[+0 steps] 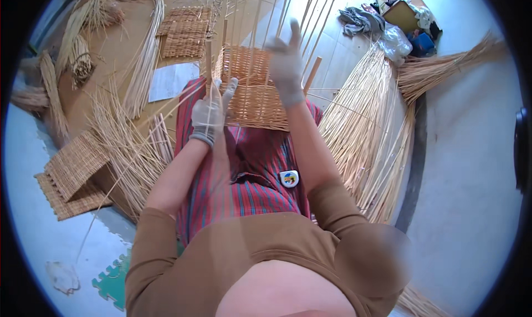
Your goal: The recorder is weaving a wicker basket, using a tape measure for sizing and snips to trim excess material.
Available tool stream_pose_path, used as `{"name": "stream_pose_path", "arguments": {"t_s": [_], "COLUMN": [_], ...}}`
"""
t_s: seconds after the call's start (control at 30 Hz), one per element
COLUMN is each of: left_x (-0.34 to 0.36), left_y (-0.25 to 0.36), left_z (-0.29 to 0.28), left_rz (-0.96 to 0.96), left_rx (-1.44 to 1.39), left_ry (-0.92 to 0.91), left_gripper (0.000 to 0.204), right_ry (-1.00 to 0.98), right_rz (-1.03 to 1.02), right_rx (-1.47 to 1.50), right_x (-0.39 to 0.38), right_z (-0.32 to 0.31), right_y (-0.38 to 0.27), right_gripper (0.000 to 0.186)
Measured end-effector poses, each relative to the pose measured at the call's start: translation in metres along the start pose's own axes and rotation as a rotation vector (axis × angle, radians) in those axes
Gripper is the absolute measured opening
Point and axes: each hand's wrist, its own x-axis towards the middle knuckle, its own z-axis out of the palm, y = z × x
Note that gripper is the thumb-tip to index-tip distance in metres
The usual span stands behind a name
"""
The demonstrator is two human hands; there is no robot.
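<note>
Mid-weave, I judge: basket (252, 89) on my lap at 12 o'clock, left hand (209, 114) fingers gripping a stake (209, 67), right hand (285, 67) fingers spread open; next, thread a strand between stakes.

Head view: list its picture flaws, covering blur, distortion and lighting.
Head view: fisheye bending curves the reed bundle and floor lines toward a black rim; the raised right hand is motion-smeared, the left hand on the thin reeds sharper; daylight is even and soft on the woven basket, with no glare; a smudged patch blurs the chest at the lower edge.
</note>
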Motion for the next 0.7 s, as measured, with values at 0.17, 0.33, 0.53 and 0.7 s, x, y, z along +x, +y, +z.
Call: {"name": "stream_pose_path", "arguments": {"t_s": [0.17, 0.33, 0.53, 0.7], "left_x": [0.024, 0.056, 0.079, 0.081], "left_y": [0.012, 0.030, 0.071, 0.095], "left_z": [-0.025, -0.046, -0.033, -0.027], "left_rz": [0.291, 0.151, -0.054, -0.376], "left_rx": [-0.363, -0.500, -0.769, -1.293], "left_ry": [0.346, 0.119, 0.029, -0.382], "left_gripper": [0.070, 0.078, 0.030, 0.032], "right_ry": [0.098, -0.266, 0.287, 0.147], "right_rz": [0.426, -0.048, 0.534, -0.347], "right_rx": [0.111, 0.071, 0.010, -0.618], "right_x": [-0.095, -0.121, -0.095, -0.010], "right_z": [-0.076, -0.057, -0.098, -0.056], "right_y": [0.011, -0.038, -0.021, -0.023], "right_gripper": [0.025, 0.022, 0.021, 0.027]}}
